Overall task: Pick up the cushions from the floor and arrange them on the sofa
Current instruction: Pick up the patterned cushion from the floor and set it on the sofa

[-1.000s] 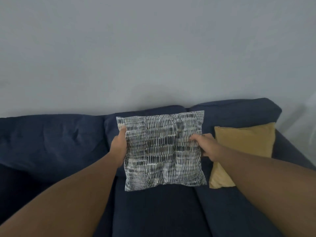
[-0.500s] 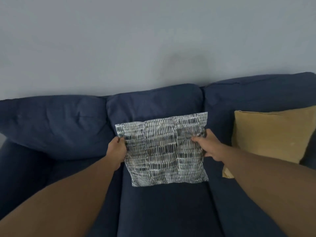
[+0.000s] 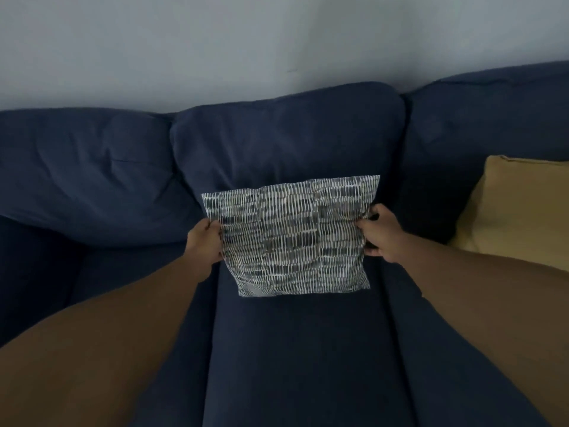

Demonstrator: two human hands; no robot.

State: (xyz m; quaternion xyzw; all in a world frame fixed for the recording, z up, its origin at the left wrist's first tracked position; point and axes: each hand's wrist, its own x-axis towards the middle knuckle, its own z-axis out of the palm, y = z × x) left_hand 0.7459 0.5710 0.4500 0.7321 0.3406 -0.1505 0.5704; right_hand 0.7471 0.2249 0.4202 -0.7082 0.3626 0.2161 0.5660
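Both hands, left hand (image 3: 205, 241) at nine o'clock and right hand (image 3: 380, 234) at three, clasp the patterned cushion (image 3: 291, 235) upright on the sofa (image 3: 292, 349).

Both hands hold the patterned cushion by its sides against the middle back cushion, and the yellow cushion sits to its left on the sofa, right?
Not quite. In the head view the yellow cushion sits to its right, not its left. The rest holds: left hand and right hand hold the patterned cushion by its sides.

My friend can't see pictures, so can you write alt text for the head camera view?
Two bare hands, left hand and right hand, hold a black-and-white patterned square cushion by its sides over the middle seat of a dark blue fabric sofa. A mustard yellow cushion leans at the right.
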